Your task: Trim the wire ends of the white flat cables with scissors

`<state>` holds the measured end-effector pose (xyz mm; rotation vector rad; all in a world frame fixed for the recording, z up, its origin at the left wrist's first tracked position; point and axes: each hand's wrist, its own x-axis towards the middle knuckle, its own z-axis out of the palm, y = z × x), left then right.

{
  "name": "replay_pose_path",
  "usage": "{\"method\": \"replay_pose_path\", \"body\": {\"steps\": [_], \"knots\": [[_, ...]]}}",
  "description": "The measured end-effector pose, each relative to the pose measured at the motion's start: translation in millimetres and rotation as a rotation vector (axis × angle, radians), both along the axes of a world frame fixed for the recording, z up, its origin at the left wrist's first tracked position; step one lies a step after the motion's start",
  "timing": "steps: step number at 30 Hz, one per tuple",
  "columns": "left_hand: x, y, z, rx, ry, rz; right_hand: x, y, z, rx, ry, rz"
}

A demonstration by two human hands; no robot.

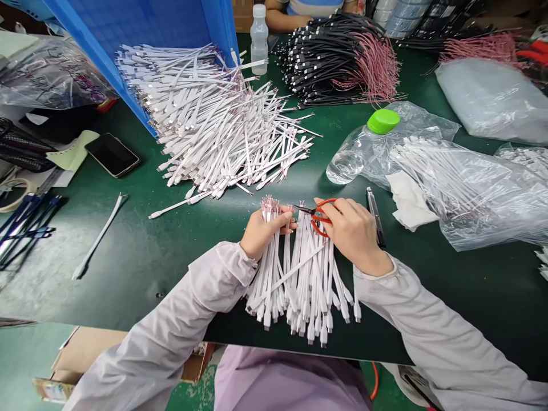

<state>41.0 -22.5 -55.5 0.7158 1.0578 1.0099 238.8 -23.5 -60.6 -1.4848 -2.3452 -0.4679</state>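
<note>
White cables (269, 260) – flat, pink-tipped – bunch in the left hand (260, 232)

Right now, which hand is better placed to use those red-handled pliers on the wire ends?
Probably the right hand: it holds the red-handled pliers, their tips near the pinkish wire ends. The left hand is occupied, gripping a bundle of white cables.

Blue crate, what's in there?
White flat cables lie in the tilted blue crate and spill onto the green table. Whatever lies beneath them is covered, so I can't tell.
</note>
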Motion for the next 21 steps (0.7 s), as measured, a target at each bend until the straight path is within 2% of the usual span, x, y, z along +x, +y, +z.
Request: {"method": "replay_pose_path", "body": {"steps": [9, 21], "knots": [[0.0, 0.8, 0.6, -0.003, -0.02, 0.001, -3.4, -2.5, 1.5, -0.035, 0.045, -0.015], [0.0, 0.5, 1.0, -0.01, -0.019, 0.025, -5.5, -4.3, 0.7, 0.031, -0.004, -0.023]]}}
